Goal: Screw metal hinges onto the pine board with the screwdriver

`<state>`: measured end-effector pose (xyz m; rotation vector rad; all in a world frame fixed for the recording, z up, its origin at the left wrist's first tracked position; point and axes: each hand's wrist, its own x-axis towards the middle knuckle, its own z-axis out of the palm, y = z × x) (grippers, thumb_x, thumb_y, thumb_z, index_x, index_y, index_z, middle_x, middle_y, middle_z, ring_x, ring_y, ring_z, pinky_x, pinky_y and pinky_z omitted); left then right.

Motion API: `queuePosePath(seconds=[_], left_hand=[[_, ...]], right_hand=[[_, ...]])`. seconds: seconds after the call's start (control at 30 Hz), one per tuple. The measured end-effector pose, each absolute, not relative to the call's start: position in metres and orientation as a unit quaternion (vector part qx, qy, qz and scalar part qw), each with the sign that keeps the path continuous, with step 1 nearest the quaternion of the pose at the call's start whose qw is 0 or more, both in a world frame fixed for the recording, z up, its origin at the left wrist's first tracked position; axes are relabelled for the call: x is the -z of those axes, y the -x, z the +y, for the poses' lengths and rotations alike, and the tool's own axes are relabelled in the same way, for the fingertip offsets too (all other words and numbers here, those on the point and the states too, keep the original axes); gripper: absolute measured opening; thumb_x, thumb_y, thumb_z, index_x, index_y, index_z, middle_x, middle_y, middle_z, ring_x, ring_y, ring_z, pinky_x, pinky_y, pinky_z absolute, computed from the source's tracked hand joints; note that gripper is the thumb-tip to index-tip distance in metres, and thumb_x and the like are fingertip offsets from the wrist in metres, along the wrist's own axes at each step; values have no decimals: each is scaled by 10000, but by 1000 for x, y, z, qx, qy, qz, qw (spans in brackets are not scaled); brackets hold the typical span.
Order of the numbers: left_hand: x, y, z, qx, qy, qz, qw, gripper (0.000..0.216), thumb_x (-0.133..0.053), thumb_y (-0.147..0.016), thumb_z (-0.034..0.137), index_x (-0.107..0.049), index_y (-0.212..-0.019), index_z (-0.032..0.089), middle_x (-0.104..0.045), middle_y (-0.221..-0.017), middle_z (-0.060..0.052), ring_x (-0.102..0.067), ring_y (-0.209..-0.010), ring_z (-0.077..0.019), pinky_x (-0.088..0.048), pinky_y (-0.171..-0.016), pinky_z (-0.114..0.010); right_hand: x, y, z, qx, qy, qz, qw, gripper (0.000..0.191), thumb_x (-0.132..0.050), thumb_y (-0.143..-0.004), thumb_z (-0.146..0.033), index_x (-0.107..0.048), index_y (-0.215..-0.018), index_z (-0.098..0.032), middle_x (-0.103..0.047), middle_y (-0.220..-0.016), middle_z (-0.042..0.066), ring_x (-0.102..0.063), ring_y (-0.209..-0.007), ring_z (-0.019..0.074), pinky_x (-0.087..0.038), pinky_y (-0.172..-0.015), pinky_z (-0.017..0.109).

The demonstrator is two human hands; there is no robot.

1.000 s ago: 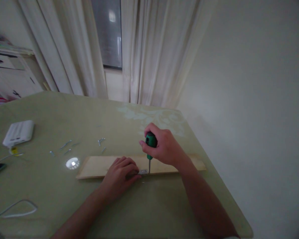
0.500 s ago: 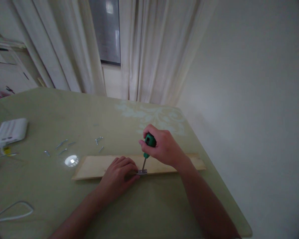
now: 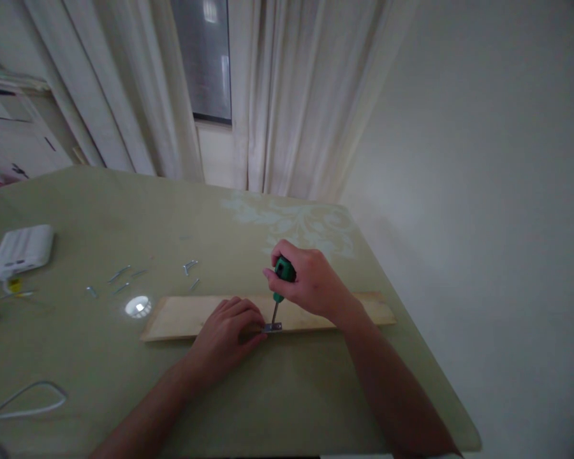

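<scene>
A long pale wooden board [image 3: 186,315] lies flat on the green table [image 3: 277,395]. My right hand [image 3: 309,280] is closed round a green-handled screwdriver [image 3: 283,273], held nearly upright with its tip on a small metal bracket [image 3: 272,327] at the board's near edge. My left hand [image 3: 229,331] rests on the board with its fingers pinched on the bracket's left end, holding it down.
Several loose screws [image 3: 119,275] and a small round shiny object [image 3: 138,307] lie left of the board. A white box [image 3: 23,249] and a white cable [image 3: 29,398] are at the far left. Curtains [image 3: 287,95] and a wall stand behind; the table edge runs down the right.
The screwdriver shaft has tilted slightly, its tip staying on the bracket. The view has shifted a little, and both hands stay in place.
</scene>
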<state>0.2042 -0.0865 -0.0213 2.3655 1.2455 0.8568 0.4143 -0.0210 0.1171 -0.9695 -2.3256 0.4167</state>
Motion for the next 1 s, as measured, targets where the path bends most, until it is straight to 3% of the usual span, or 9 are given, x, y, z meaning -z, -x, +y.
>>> queuePosePath(seconds=[1.0], left_hand=[[16, -205, -86, -288, -831, 445, 167, 34, -745, -970, 298, -756, -982, 269, -739, -1050, -25, -643, -999, -241, -463, -895, -390]], right_hand=[[-123, -415, -31, -136, 314, -902, 262, 215, -644, -1001, -342, -575, -838, -219, -618, -776, -22, -528, -716, 130, -353, -694, 268]])
